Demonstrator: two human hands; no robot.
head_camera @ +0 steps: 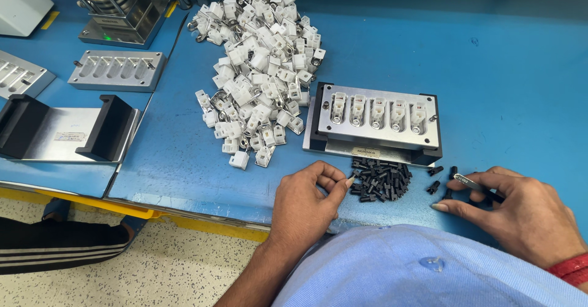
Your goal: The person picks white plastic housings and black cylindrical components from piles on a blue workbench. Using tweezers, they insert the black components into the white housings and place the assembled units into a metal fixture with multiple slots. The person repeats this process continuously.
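Observation:
My left hand (306,200) pinches one small black plastic piece (354,173) between thumb and forefinger, right beside a heap of the same black pieces (381,179). My right hand (517,212) holds metal tweezers (468,180), their tip near a few loose black pieces (436,178). Just behind the heap stands a metal fixture block (373,123) with a row of white plastic housings seated in its slots.
A large pile of white housings with metal clips (257,68) lies left of the fixture. Further left are an empty slotted metal plate (116,70), a black-sided holder (64,132) and a press machine (119,10). The blue table's front edge runs close to my body.

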